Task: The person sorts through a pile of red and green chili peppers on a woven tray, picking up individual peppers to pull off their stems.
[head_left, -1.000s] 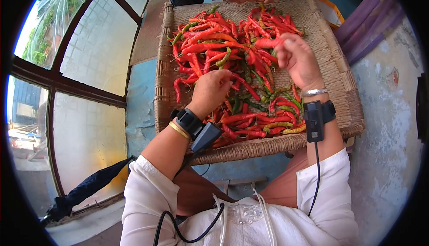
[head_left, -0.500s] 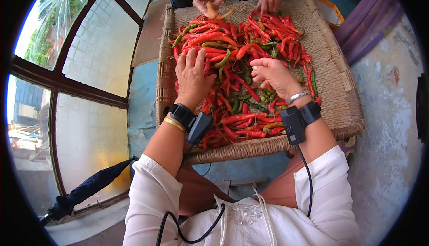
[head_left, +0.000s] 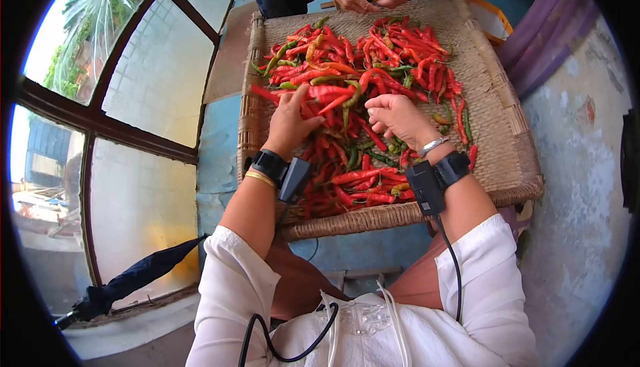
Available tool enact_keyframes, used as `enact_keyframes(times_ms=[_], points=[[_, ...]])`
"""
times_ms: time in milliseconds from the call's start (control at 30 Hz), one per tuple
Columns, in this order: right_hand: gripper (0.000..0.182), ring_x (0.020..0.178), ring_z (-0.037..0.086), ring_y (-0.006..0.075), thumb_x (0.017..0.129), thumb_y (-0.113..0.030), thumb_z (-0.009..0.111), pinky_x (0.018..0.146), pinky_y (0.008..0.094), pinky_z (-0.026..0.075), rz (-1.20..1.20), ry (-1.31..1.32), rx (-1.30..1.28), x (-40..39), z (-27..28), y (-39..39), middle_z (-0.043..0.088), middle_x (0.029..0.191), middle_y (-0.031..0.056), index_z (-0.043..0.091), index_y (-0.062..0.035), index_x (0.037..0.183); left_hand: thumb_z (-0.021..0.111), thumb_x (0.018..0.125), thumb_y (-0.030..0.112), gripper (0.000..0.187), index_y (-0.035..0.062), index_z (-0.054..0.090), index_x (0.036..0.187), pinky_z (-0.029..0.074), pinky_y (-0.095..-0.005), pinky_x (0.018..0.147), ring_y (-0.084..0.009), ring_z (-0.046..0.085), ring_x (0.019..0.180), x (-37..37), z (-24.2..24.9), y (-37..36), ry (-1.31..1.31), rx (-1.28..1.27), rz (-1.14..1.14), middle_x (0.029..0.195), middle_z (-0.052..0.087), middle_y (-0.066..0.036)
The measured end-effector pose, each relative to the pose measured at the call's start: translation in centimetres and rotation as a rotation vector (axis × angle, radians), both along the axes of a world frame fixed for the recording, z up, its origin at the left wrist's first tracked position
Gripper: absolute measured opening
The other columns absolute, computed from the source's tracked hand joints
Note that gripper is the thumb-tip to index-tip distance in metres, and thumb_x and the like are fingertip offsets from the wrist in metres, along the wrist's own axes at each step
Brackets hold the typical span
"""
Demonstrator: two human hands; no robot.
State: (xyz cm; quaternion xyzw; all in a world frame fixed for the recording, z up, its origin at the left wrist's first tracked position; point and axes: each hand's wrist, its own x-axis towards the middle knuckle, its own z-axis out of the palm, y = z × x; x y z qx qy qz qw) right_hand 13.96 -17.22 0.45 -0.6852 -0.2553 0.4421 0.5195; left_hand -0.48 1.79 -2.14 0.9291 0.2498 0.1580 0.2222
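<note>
Smooth, slender red chillies (head_left: 363, 177) and curved green chillies (head_left: 281, 58) lie tangled on the coarse woven tray (head_left: 497, 137), between its near and far edges and sparser towards its right rim. The left hand (head_left: 289, 127), thumb parted from bent fingers, is at blurred red chillies near the left edge; whether it grips any, I cannot tell. The right hand (head_left: 401, 119) curls over the tray's middle; any pinch is unclear.

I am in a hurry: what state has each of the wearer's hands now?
Left hand: thumb spread, at peppers; grip cannot be told.
Right hand: fingers curled; hold cannot be told.
</note>
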Motion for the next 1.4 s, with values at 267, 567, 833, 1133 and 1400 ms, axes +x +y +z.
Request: enact_keyframes(times_ms=[267,567,833,1133,1400], points=[[0.049,0.063,0.052,0.0067,0.079,-0.014,0.059,0.048,0.0202,0.043,0.007,-0.112,-0.058,-0.7,-0.9,0.1,0.055,0.077,0.0006,0.042,-0.0028,0.123,0.067,0.065,0.015,0.047,0.0126,0.053,0.109,0.045,-0.0379,0.07,-0.0287,0.056,0.08,0.6,1.6,-3.7,0.023,0.079,-0.266,0.088,0.054,-0.01],[0.015,0.054,0.054,0.0107,0.075,-0.011,0.059,0.05,0.0253,0.045,0.218,-0.274,-0.016,-1.3,0.4,-1.3,0.058,0.062,0.0044,0.06,0.0008,0.083,0.068,0.067,0.021,0.043,0.0082,0.054,0.106,0.046,-0.0385,0.07,-0.0304,0.057,0.079,-0.1,4.2,-6.1,0.164,0.011,-0.394,0.085,0.055,-0.013],[0.019,0.054,0.05,0.0062,0.08,-0.015,0.055,0.049,0.0217,0.042,0.31,-0.206,0.06,-2.5,5.0,-4.1,0.055,0.062,0.0016,0.06,-0.0005,0.092,0.068,0.069,0.018,0.034,0.0015,0.058,0.097,0.046,-0.0345,0.07,-0.0286,0.058,0.08,-0.8,6.1,-7.4,0.051,-0.15,-0.516,0.087,0.058,-0.013],[0.019,0.077,0.06,0.0287,0.069,-0.017,0.059,0.069,0.0353,0.045,0.214,-0.742,0.012,0.7,5.6,-6.3,0.061,0.078,0.0168,0.064,-0.0038,0.082,0.064,0.071,0.007,0.018,0.002,0.062,0.088,0.047,-0.0279,0.061,-0.0158,0.06,0.064,-1.6,4.6,-6.7,0.11,-0.163,-0.386,0.075,0.063,-0.01],[0.034,0.079,0.057,0.0315,0.069,-0.014,0.062,0.071,0.0395,0.046,-0.411,-1.252,0.129,0.2,4.0,-3.5,0.058,0.083,0.0147,0.053,-0.004,0.101,0.066,0.071,0.017,0.017,0.0045,0.061,0.082,0.046,-0.0312,0.057,-0.0211,0.059,0.062,-1.9,4.6,-5.7,0.188,-0.228,-0.286,0.068,0.06,-0.01]])
